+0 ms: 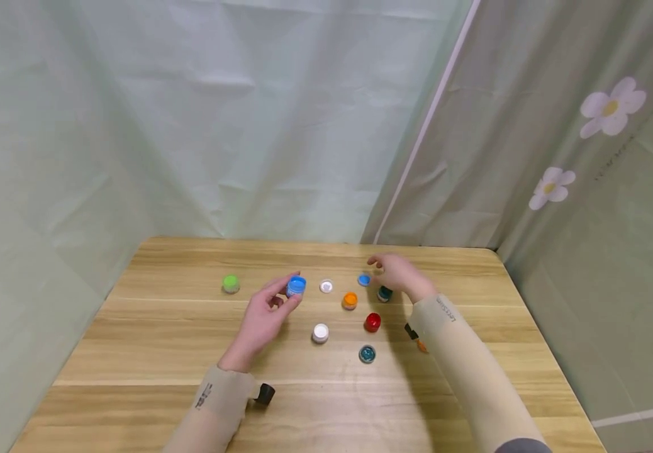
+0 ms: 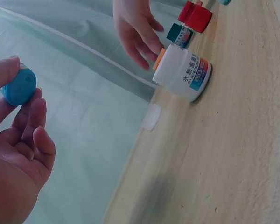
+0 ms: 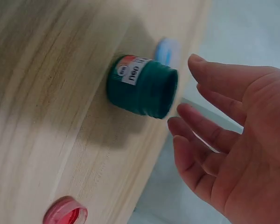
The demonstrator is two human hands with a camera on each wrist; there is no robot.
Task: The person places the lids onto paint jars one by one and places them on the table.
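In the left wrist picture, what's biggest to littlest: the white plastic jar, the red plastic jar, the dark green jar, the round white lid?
1. White plastic jar
2. Red plastic jar
Dark green jar and round white lid: too alike to rank.

Back from the right hand (image 1: pixel 399 275), the sleeve (image 1: pixel 462 358) partly hides an orange object (image 1: pixel 423 346), perhaps a lid; near the fingertips (image 3: pixel 196 60), a blue lid (image 3: pixel 166 51) blurs.

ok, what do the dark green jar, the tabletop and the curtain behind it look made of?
Dark green jar: probably plastic, low gloss; ridged neck looks molded.
Tabletop: wood or wood-look laminate, satin; visible grain, soft sheen.
Curtain: thin synthetic cloth or plastic sheeting, smooth; creases and soft folds.
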